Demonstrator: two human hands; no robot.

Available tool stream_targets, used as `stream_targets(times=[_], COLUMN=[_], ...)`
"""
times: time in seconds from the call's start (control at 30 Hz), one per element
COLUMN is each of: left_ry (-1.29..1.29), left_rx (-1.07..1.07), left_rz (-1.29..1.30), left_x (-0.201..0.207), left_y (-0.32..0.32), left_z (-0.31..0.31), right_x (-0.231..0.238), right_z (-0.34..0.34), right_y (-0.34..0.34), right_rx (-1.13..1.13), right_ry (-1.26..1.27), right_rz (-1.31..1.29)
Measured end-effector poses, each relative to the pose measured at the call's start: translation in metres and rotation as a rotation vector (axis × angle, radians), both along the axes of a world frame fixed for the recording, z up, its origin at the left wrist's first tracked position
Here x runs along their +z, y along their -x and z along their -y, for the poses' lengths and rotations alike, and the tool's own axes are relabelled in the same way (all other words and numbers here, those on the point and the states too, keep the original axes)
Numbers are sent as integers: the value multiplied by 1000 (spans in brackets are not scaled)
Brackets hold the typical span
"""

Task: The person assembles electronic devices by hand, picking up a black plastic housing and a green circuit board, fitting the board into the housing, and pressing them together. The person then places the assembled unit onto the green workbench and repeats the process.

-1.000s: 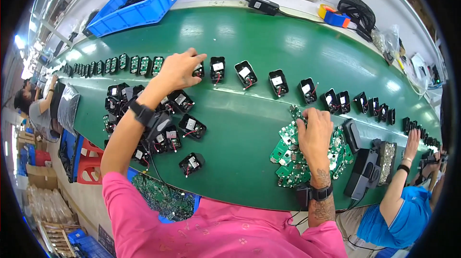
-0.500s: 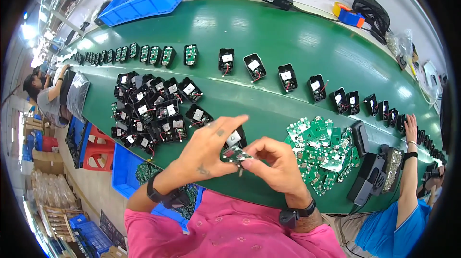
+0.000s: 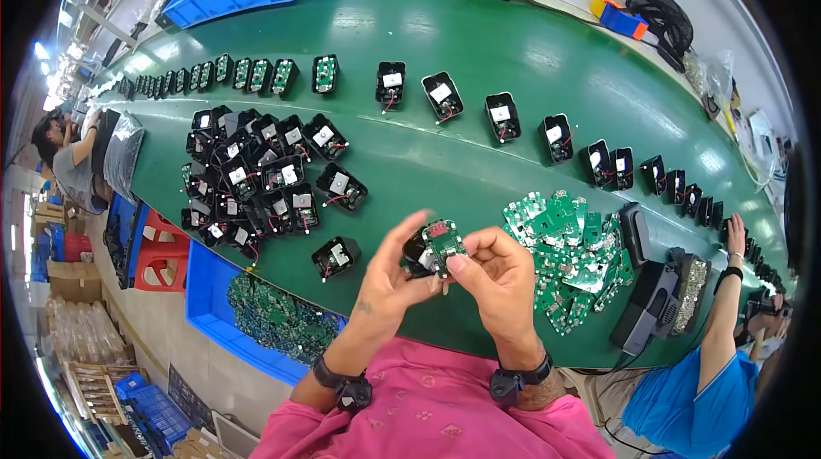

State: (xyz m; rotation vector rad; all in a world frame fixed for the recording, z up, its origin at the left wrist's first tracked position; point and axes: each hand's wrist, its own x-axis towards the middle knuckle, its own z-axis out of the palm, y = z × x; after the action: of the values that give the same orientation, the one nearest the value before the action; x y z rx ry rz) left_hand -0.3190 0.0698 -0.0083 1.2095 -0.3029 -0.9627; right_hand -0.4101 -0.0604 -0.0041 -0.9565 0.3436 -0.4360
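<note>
In front of me, my right hand (image 3: 499, 278) pinches a green circuit board (image 3: 445, 238) with a red patch near its upper end. The board is tilted and partly covers a black plastic housing (image 3: 414, 250) just behind it. My left hand (image 3: 386, 281) curves around that housing, index finger along its far side and thumb below by the board's lower edge. How firmly the left fingers grip is partly hidden. A single open housing (image 3: 336, 257) with a white square and red wire lies left of my left hand.
Many open housings are heaped (image 3: 256, 173) on the left. Loose green boards form a pile (image 3: 566, 262) on the right, beside a black device (image 3: 652, 305). Housings line the green table (image 3: 410, 23). A blue bin (image 3: 205, 301) sits below its edge. A co-worker's hand (image 3: 735, 237) reaches in at right.
My left hand has moved toward the right and now curves around the housing behind the board. The board has turned more upright, its green face showing. The whole view has shifted slightly.
</note>
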Motion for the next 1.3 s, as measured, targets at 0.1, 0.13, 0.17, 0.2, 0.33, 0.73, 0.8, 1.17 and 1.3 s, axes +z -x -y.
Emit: stream_targets(times=[0.1, 0.13, 0.17, 0.2, 0.33, 0.73, 0.8, 1.17, 1.3], left_ry=[167, 171, 197, 224, 37, -225, -162, -175, -165], left_rx=[36, 41, 44, 45, -11, 107, 128, 254, 232], left_rz=[-272, -274, -328, -382, -30, 701, 852, 444, 380], left_x=[-1, -2, -1, 0, -24, -13, -17, -11, -15], left_y=[-4, -3, -1, 0, -4, -4, -5, -3, -1], left_z=[2, 2, 3, 4, -9, -4, -4, 4, 5], right_x=[2, 2, 1, 0, 4, -8, -7, -10, -14], right_z=[-1, -1, -1, -1, 1, 14, 11, -3, -3], right_y=[1, 1, 2, 3, 3, 10, 11, 6, 9], right_rx=[6, 7, 12, 8, 2, 32, 61, 74, 54], right_ry=[-8, -3, 0, 2, 44, 36, 11, 131, 128], right_rz=[37, 43, 41, 35, -129, -185, -164, -243, -278])
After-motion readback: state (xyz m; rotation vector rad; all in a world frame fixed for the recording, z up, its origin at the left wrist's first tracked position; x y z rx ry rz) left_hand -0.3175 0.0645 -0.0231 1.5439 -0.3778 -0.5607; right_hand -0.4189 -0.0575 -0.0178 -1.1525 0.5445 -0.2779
